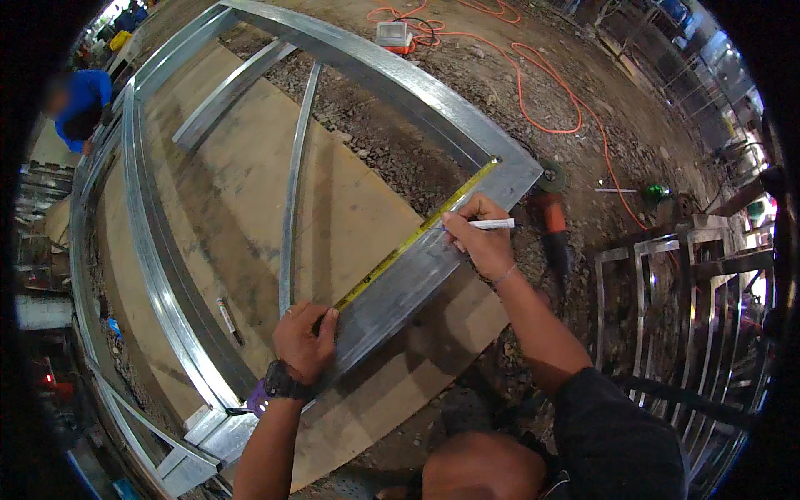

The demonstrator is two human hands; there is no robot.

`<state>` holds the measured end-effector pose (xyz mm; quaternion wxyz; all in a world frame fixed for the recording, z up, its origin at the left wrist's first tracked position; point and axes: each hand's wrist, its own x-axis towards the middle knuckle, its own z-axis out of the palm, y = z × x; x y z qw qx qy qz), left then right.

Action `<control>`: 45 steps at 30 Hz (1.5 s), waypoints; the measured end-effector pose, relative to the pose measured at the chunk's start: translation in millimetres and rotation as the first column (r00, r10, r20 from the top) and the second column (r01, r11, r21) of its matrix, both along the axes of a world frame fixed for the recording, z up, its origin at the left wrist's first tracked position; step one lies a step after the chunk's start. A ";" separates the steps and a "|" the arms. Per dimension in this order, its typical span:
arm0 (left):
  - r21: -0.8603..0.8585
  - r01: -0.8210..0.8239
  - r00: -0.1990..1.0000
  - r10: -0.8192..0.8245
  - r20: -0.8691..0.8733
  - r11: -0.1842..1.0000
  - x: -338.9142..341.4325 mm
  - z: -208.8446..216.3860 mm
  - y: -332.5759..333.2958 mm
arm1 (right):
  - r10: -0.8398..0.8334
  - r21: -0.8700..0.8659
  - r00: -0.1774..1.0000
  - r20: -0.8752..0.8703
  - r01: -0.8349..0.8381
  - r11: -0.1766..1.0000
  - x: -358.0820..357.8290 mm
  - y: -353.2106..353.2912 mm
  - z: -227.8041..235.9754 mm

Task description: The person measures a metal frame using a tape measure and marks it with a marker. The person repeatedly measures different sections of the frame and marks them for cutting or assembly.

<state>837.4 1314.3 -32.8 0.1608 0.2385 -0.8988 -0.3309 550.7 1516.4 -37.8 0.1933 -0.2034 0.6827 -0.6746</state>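
My left hand (305, 340) presses yellow tape measure (417, 236) onto steel channel (400, 287), lower centre | my right hand (483, 237) pinches white marker (492, 223), tip on channel, centre-right

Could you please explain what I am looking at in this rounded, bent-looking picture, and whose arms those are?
It is a single view from a fisheye camera worn on a person's head, looking down, so straight edges curve. The arms rising from the bottom are that person's own. The left hand presses a yellow tape measure onto a metal frame lying on plywood sheets over gravel. The right hand holds a white marker, tip at the tape. An orange angle grinder and orange cable lie beyond. Another person in blue is far left.
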 end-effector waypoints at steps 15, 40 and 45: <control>-0.030 -0.010 0.999 0.009 -0.036 1.000 -0.9 1.4 1.1 | 0.025 0.021 0.999 0.046 -0.026 0.999 -0.7 0.3 3.6; -0.020 -0.030 1.000 0.030 0.007 0.999 -2.2 6.5 4.3 | -0.030 -0.121 0.976 0.215 0.058 0.991 1.2 -12.9 0.8; -0.041 -0.018 1.000 0.018 -0.005 0.999 -1.0 1.8 2.7 | -0.029 -0.509 0.831 0.555 0.367 0.779 -10.6 -0.6 8.8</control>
